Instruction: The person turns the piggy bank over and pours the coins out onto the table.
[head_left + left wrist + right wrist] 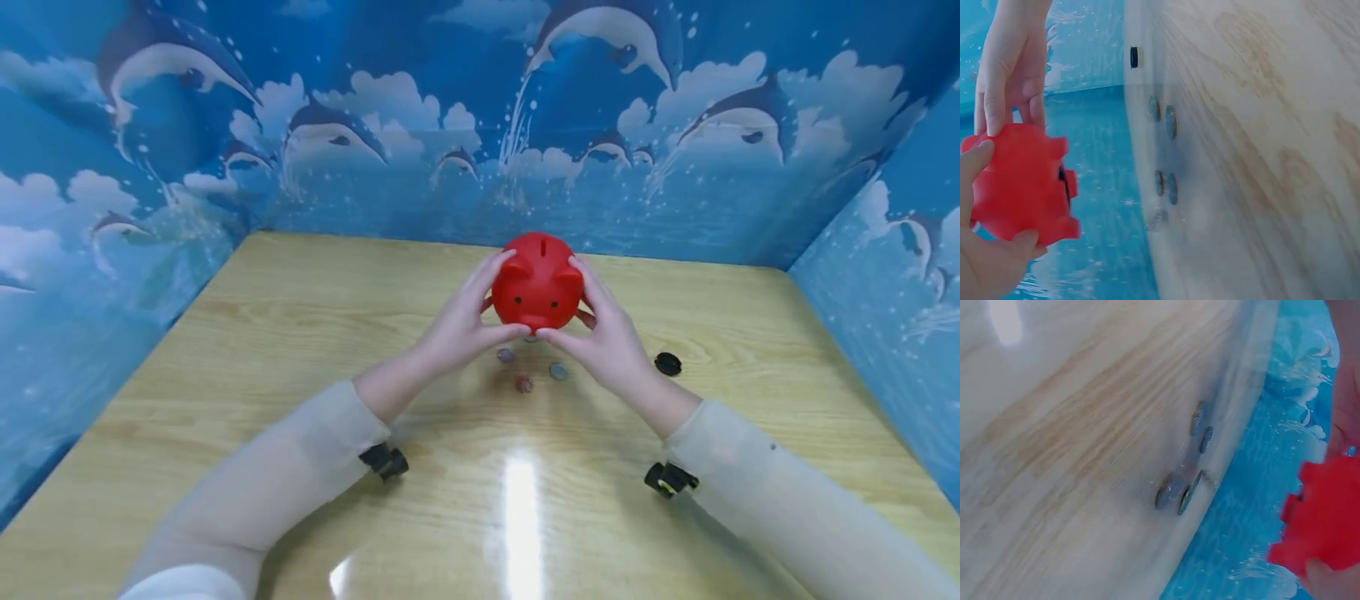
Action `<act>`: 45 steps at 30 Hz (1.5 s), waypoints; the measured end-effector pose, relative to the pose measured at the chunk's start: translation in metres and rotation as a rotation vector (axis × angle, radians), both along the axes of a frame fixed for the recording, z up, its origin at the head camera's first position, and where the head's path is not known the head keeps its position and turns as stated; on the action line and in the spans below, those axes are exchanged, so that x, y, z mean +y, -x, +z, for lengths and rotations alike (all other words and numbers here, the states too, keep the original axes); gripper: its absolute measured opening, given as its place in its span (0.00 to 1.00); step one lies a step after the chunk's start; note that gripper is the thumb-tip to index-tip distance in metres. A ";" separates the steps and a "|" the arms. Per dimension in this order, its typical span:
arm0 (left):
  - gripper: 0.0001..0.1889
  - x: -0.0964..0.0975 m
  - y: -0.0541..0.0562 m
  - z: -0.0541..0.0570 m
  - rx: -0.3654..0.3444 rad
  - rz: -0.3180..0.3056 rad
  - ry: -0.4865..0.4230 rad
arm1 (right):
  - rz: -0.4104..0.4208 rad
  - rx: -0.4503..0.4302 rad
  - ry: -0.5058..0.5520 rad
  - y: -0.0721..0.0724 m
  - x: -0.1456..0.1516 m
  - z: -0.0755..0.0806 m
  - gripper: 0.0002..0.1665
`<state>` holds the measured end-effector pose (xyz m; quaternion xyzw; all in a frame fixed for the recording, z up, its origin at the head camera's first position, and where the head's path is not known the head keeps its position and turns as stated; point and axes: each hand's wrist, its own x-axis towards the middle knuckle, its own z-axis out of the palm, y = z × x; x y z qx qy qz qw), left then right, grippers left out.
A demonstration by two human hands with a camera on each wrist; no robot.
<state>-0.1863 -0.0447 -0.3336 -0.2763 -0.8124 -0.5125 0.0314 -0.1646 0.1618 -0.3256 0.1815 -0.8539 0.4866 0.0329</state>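
Observation:
A red piggy bank (537, 283), with a coin slot on top and two dark eyes facing me, is held up over the far part of the table. My left hand (459, 332) grips its left side, thumb below the snout and fingers round the body. On the opposite side my right hand (613, 340) holds it the same way. Both wrist views show the bank raised off the tabletop, and a dark patch shows on its underside in the left one. Several coins (558, 371) lie on the table beneath and just in front of it.
To the right of my right hand lies a small black oval piece (667, 363). The wooden table (337, 292) ends at a blue dolphin-print curtain (420, 200) at the back and sides. A small black device (384, 461) sits on each sleeve cuff.

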 end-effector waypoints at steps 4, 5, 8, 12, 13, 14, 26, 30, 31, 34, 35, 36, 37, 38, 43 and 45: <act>0.45 0.000 -0.001 -0.003 -0.112 -0.008 0.030 | 0.015 -0.118 0.012 -0.002 0.001 -0.003 0.52; 0.45 0.000 -0.001 -0.004 -0.131 -0.011 0.027 | 0.015 -0.143 0.006 -0.002 0.001 -0.003 0.52; 0.45 0.000 -0.003 -0.006 -0.112 -0.010 0.008 | 0.013 -0.109 -0.018 -0.004 0.001 -0.004 0.53; 0.46 -0.001 -0.004 -0.005 0.023 0.012 0.010 | 0.004 0.058 -0.059 -0.005 -0.001 0.000 0.54; 0.45 -0.001 -0.004 -0.005 0.028 0.015 0.012 | 0.000 0.057 -0.066 -0.005 -0.002 0.000 0.54; 0.45 -0.001 -0.004 -0.006 0.021 0.014 0.020 | 0.003 0.036 -0.073 -0.004 -0.002 0.000 0.54; 0.45 -0.001 -0.002 -0.010 -0.135 -0.001 0.038 | 0.006 -0.181 -0.033 -0.002 -0.001 -0.006 0.53; 0.44 -0.003 -0.003 -0.009 -0.145 -0.008 0.035 | 0.010 -0.209 -0.038 -0.002 -0.002 -0.005 0.54; 0.44 -0.003 -0.003 -0.009 -0.146 -0.010 0.032 | 0.009 -0.212 -0.037 -0.003 -0.002 -0.005 0.54; 0.44 -0.003 -0.003 -0.008 -0.140 -0.004 0.029 | 0.010 -0.211 -0.027 -0.003 -0.002 -0.004 0.54; 0.44 -0.003 -0.004 -0.007 -0.137 0.002 0.033 | 0.011 -0.207 -0.024 -0.003 -0.001 -0.004 0.54; 0.44 -0.003 -0.004 -0.007 -0.134 0.008 0.039 | 0.013 -0.202 -0.022 -0.002 -0.001 -0.004 0.54; 0.44 -0.003 -0.004 -0.006 -0.130 0.012 0.044 | 0.013 -0.195 -0.022 -0.002 -0.001 -0.003 0.54; 0.45 -0.002 -0.004 -0.005 -0.127 0.014 0.050 | 0.015 -0.188 -0.021 -0.002 -0.001 -0.003 0.54; 0.46 -0.002 -0.004 -0.004 -0.096 0.026 0.100 | 0.011 -0.170 -0.022 -0.002 0.001 -0.002 0.54; 0.47 -0.002 -0.004 -0.005 -0.086 0.032 0.118 | 0.012 -0.171 -0.020 -0.002 0.001 -0.002 0.54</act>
